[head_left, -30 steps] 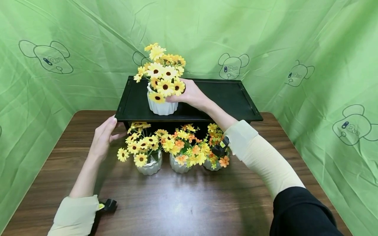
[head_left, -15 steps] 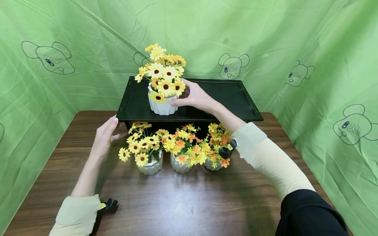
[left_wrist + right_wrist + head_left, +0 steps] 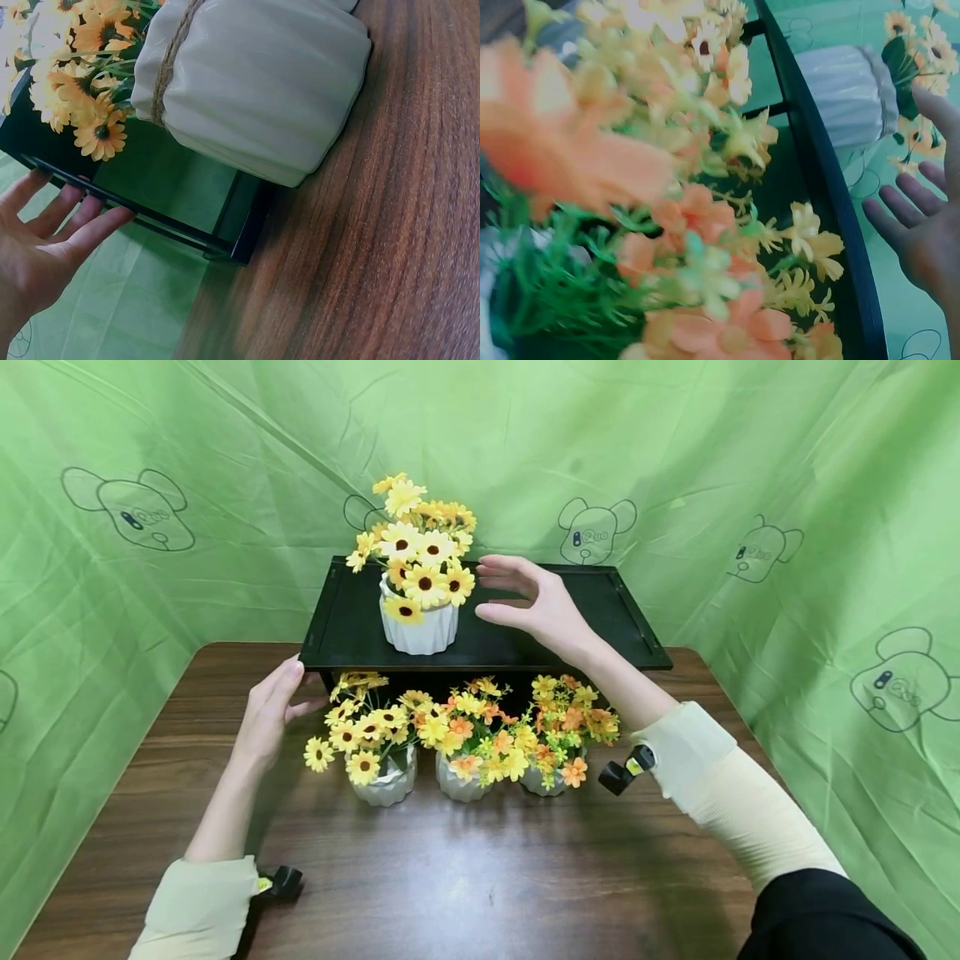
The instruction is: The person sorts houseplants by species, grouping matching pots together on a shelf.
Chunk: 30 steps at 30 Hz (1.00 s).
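On the black shelf [image 3: 517,635], left of its middle, stands a white ribbed flower pot [image 3: 422,631] full of yellow daisies [image 3: 425,583]. My right hand [image 3: 551,614] is just right of that pot, apart from it, with thumb and fingers spread and nothing between them. At the shelf's left front corner, my left hand [image 3: 264,714] touches the edge. The left wrist view shows its fingers [image 3: 97,229] laid fairly straight against the side bar. Below the shelf's front edge stand a potted daisy [image 3: 384,785] and two pots of orange and yellow flowers [image 3: 461,781], [image 3: 545,777].
The shelf stands on a brown wood-grain table [image 3: 465,877]. Green cloth [image 3: 480,435] printed with bear outlines hangs behind and at both sides. A twine band [image 3: 171,64] circles the near daisy pot. The front pots stand close together in a row.
My right hand has let go of the daisy pot on the shelf and drawn away to the right. That pot stays put. The left hand remains at the shelf corner.
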Tool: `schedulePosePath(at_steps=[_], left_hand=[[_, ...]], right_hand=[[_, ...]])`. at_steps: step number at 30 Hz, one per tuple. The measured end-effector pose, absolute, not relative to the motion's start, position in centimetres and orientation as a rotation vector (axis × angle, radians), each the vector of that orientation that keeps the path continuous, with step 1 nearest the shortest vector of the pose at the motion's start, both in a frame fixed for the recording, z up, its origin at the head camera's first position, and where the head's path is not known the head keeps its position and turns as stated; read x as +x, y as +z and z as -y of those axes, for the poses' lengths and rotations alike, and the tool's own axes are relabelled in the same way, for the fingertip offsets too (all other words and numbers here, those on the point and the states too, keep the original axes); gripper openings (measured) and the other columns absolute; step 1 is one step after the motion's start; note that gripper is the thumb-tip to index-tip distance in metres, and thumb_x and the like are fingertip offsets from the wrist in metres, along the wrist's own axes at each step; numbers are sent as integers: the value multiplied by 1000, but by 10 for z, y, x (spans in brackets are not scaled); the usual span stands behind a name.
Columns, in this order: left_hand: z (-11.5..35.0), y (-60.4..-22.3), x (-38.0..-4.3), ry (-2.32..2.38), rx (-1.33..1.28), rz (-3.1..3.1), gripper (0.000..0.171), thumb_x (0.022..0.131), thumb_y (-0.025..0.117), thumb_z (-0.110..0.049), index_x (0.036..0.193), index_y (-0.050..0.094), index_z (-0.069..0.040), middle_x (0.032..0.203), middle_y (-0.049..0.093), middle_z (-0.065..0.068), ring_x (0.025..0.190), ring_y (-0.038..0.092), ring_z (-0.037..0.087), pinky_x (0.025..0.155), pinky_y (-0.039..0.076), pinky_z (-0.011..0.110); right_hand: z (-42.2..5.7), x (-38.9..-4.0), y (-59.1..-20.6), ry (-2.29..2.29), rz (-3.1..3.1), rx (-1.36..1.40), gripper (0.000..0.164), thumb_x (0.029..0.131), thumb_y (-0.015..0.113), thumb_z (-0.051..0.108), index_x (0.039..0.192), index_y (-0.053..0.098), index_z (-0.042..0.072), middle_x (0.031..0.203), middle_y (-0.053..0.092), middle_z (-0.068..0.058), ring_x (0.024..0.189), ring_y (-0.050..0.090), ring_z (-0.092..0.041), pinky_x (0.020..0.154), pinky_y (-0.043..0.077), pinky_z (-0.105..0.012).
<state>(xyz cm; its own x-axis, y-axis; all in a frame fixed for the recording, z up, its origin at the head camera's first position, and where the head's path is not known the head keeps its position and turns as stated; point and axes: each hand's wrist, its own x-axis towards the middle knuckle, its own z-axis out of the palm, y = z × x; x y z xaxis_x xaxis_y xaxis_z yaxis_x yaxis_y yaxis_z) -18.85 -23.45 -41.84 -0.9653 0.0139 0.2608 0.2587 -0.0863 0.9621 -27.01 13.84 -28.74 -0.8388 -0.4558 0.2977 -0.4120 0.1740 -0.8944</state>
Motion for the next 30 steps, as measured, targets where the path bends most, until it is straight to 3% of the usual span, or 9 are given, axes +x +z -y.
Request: schedulePosePath(at_steps=[3, 12, 20, 27, 30], left_hand=[[234, -418, -188, -2174, -301, 2005, 44, 110, 48, -30, 147, 56, -7, 127, 67, -11, 114, 65, 7, 89, 63, 23], [234, -419, -189, -2191, -300, 1987, 43, 110, 49, -29, 146, 57, -7, 126, 68, -9, 117, 64, 12, 89, 64, 24], [234, -420, -191, -2188, -319, 1994, 44, 110, 48, -30, 147, 56, -7, 129, 66, -9, 117, 65, 14, 90, 64, 25], [234, -420, -190, -2188, -312, 1991, 43, 110, 48, -29, 146, 56, -7, 128, 67, -8, 114, 65, 9, 90, 64, 26], [234, -419, -189, -2193, -294, 1985, 44, 110, 48, -29, 147, 55, -6, 128, 67, -9, 115, 65, 11, 89, 64, 25]], right_hand=[[-142, -259, -289, -1907, -2372, -866, 53, 94, 75, 19, 144, 58, 20, 144, 62, -6, 135, 58, -23, 113, 52, -41], [-136, -230, -293, -2301, -2253, -747, 36, 98, 69, 16, 131, 62, 4, 126, 69, -10, 120, 67, -29, 101, 60, -36], [-121, -201, -298, -2500, -2220, -819, 12, 97, 63, 12, 107, 65, 7, 98, 69, -7, 95, 72, -26, 87, 66, -38], [-104, -174, -312, -2444, -2156, -922, 13, 96, 61, 11, 107, 64, 4, 97, 69, -8, 92, 72, -22, 86, 66, -38], [-95, -165, -318, -2412, -2100, -981, 18, 95, 59, 8, 109, 61, -2, 99, 69, -7, 93, 71, -23, 85, 66, -39]])
